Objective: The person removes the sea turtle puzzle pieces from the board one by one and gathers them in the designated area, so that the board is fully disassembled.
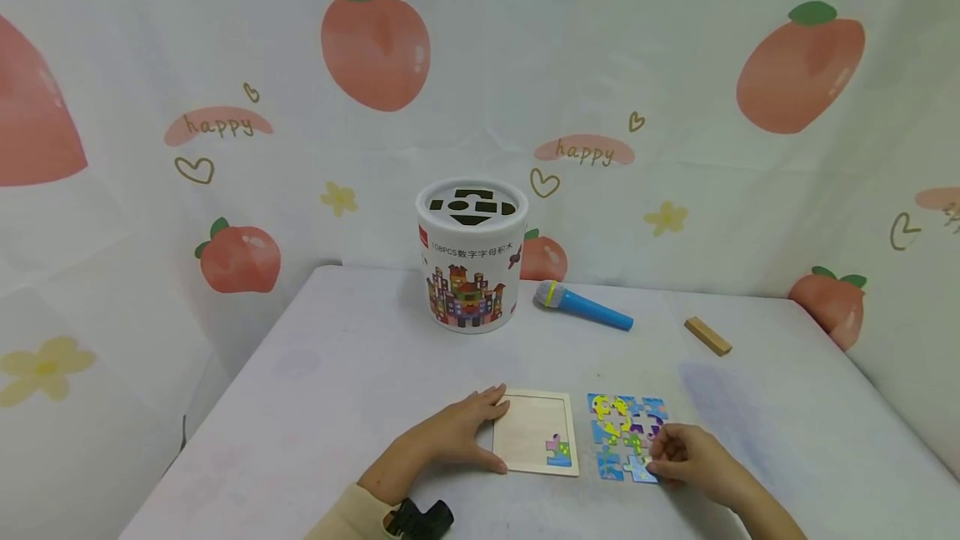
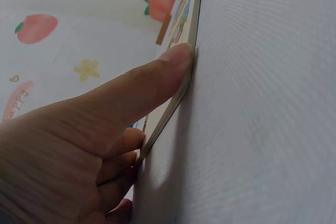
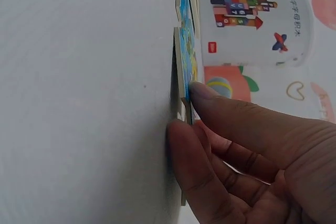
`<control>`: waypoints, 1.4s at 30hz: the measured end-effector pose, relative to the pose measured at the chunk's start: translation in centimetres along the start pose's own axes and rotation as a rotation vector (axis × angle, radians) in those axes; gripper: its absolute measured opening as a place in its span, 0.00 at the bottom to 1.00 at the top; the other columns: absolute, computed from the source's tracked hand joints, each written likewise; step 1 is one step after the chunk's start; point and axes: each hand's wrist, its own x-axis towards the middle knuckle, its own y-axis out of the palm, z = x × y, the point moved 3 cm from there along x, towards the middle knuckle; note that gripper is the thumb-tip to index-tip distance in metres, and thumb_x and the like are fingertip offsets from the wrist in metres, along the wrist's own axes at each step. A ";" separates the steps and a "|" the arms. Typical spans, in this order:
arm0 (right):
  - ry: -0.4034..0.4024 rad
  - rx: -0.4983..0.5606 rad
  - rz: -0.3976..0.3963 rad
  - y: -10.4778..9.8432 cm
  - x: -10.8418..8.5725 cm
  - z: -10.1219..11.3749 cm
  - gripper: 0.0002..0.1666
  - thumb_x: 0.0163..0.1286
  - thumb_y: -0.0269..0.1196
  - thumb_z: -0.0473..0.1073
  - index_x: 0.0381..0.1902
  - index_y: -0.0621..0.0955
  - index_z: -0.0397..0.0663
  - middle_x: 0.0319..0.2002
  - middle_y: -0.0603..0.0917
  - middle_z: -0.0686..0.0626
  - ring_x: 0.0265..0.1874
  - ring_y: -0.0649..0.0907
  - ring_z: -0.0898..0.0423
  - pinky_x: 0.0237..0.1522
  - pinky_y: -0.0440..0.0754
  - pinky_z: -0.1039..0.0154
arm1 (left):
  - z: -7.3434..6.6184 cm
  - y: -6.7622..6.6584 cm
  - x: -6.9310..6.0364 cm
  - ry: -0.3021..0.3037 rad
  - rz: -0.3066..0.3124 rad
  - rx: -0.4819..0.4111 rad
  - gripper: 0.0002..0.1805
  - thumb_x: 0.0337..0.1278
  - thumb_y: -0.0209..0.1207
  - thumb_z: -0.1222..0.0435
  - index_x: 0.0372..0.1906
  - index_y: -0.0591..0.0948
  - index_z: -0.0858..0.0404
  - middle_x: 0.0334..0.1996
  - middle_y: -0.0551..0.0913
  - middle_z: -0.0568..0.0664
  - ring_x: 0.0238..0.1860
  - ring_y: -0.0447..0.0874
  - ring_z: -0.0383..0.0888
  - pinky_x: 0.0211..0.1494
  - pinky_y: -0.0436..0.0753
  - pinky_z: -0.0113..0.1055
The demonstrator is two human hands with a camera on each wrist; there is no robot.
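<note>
A square, light wooden puzzle tray (image 1: 525,432) lies at the near middle of the table, with joined jigsaw pieces (image 1: 559,452) in its lower right corner. My left hand (image 1: 459,433) grips the tray's left side, thumb at the near corner and fingers at the far one; the left wrist view shows the thumb (image 2: 170,61) on its rim. Right of the tray is a colourful jigsaw picture (image 1: 609,463) of several pieces with small gaps. At its lower right my right hand (image 1: 693,461) pinches a blue puzzle piece (image 1: 640,470) at its edge. The right fingertips partly hide it.
Behind the tray stands a white block bucket (image 1: 471,273) with shaped holes in its lid. Beside it lies a blue toy microphone (image 1: 588,307), and farther right a small wooden block (image 1: 707,336). A fruit-printed cloth (image 1: 480,65) hangs behind the table.
</note>
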 end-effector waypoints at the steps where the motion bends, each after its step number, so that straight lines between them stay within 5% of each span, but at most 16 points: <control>1: 0.003 -0.007 -0.003 0.0 0.0 0.0 0.14 0.58 0.67 0.40 0.31 0.74 0.35 0.23 0.75 0.50 0.21 0.75 0.63 0.23 0.80 0.69 | 0.0 0.0 0.0 -0.002 0.000 0.000 0.49 0.39 0.69 0.45 0.68 0.64 0.60 0.73 0.53 0.47 0.74 0.50 0.46 0.73 0.57 0.48; 22: 0.064 -0.055 -0.052 0.3 0.0 0.3 0.12 0.58 0.67 0.38 0.29 0.74 0.37 0.24 0.75 0.50 0.22 0.76 0.60 0.23 0.80 0.69 | -0.1 0.0 -0.1 -0.009 -0.002 -0.010 0.49 0.38 0.69 0.45 0.68 0.65 0.59 0.73 0.53 0.47 0.74 0.50 0.47 0.73 0.57 0.48; 42: 0.043 -0.064 -0.046 0.2 -0.1 0.2 0.12 0.57 0.67 0.38 0.29 0.74 0.37 0.23 0.75 0.50 0.21 0.75 0.61 0.22 0.80 0.69 | 0.0 0.1 0.0 -0.012 -0.004 -0.008 0.49 0.38 0.68 0.44 0.68 0.64 0.58 0.73 0.53 0.45 0.74 0.50 0.47 0.73 0.57 0.49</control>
